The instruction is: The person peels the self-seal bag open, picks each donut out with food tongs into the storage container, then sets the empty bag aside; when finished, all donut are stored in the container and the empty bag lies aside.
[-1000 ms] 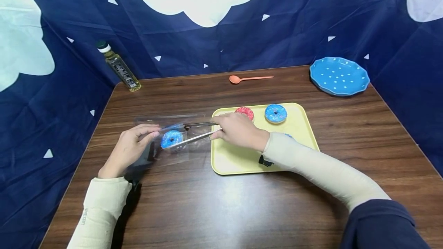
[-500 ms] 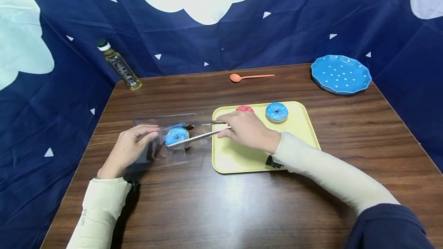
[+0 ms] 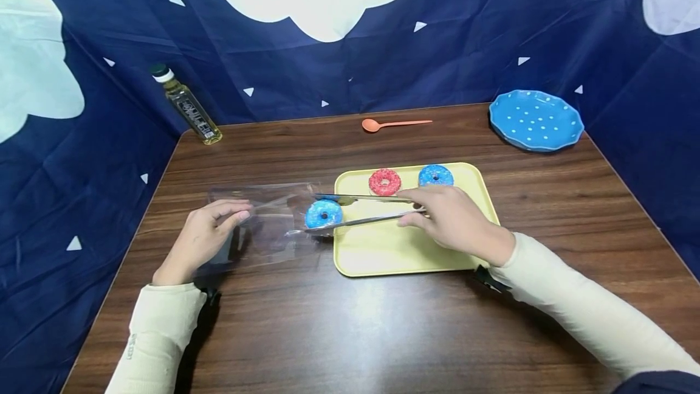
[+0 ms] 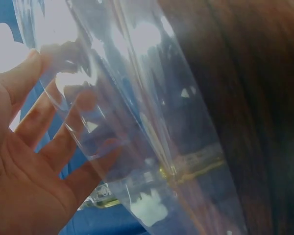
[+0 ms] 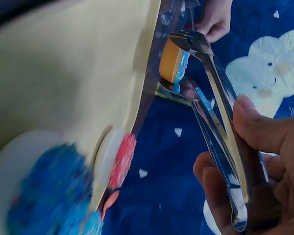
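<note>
My left hand pinches the edge of a clear plastic bag between thumb and fingertips; the bag's film also spreads across the left wrist view. My right hand grips metal tongs whose tips point left. Between those tips is a blue-frosted donut, held at the bag's right end and beside the tray's left edge. In the right wrist view its tan side shows in the tongs. A red-frosted donut and a blue donut lie on the yellow tray.
A pink spoon lies behind the tray. At the back right stands a blue dotted plate; a bottle of yellow liquid is at the back left. Dark blue printed cloth borders the wooden table.
My right hand has moved right with the tongs, drawing the blue donut from inside the bag to its right end. My left hand has stayed at the bag's edge.
</note>
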A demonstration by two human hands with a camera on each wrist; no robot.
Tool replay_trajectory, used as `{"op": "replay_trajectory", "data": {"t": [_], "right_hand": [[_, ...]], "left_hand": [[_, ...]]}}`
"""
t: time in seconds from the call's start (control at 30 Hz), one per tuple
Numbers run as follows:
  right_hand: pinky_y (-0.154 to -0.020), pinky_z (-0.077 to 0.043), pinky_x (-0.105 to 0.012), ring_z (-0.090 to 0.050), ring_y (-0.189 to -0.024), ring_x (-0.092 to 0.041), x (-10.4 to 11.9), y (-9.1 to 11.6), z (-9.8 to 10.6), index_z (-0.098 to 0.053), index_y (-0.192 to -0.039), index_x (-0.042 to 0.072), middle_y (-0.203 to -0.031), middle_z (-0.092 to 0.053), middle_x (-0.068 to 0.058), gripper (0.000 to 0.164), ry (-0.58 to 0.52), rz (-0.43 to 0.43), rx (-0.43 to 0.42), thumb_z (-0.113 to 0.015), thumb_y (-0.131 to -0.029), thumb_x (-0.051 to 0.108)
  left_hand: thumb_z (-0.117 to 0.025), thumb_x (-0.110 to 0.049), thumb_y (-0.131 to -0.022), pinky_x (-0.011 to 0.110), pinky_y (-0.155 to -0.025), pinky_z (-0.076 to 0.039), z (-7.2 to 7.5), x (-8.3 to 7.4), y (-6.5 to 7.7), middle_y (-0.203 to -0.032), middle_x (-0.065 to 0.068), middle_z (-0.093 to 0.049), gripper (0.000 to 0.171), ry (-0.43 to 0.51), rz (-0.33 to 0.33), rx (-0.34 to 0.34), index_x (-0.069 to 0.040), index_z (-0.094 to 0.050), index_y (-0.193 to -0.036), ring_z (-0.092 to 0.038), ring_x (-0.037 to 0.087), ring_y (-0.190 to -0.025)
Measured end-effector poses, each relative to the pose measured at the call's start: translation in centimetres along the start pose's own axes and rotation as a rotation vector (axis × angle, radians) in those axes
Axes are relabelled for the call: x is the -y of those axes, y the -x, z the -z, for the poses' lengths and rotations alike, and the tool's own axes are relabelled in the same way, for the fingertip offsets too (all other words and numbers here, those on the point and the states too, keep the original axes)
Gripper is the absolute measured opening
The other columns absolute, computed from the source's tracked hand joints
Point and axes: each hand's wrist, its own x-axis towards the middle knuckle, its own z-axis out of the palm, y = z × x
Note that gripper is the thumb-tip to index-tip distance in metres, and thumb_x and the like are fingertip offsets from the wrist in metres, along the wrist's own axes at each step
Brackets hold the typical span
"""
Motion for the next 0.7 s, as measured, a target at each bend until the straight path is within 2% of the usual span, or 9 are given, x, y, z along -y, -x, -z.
{"op": "replay_trajectory", "data": {"t": [0.27, 0.5, 0.7], "right_hand": [[-0.068, -0.055, -0.043, -0.066, -0.083, -0.018, -1.4, 3.4, 1.7, -0.073, -0.119, 0.007, -0.098, -0.073, -0.007, 0.042, 0.045, -0.054, -0.007, -0.083, -0.084, 0.028], [-0.071, -0.058, -0.047, -0.071, -0.093, -0.022, -2.2, 6.3, 2.9, -0.072, -0.121, 0.007, -0.108, -0.074, -0.010, 0.043, 0.034, -0.086, 0.008, -0.083, -0.083, 0.026], [-0.064, -0.055, -0.042, -0.065, -0.078, -0.013, -2.8, 7.7, 3.3, -0.074, -0.120, 0.010, -0.102, -0.074, -0.005, 0.043, 0.060, -0.076, -0.012, -0.084, -0.081, 0.025]], "left_hand": [[-0.062, -0.024, -0.102, 0.058, -0.097, -0.047, -0.4, 0.2, 0.0, -0.124, 0.013, -0.068, 0.026, -0.014, -0.005, -0.001, -0.006, -0.075, -0.115, -0.060, 0.036, -0.119], [-0.061, -0.027, -0.103, 0.060, -0.097, -0.045, -0.3, -0.1, -0.2, -0.125, 0.012, -0.068, 0.028, -0.005, 0.009, 0.017, -0.007, -0.075, -0.118, -0.059, 0.036, -0.121], [-0.061, -0.027, -0.103, 0.060, -0.097, -0.046, -0.3, -0.2, -0.2, -0.125, 0.014, -0.067, 0.029, -0.004, 0.015, 0.022, -0.006, -0.075, -0.117, -0.059, 0.037, -0.121]]}}
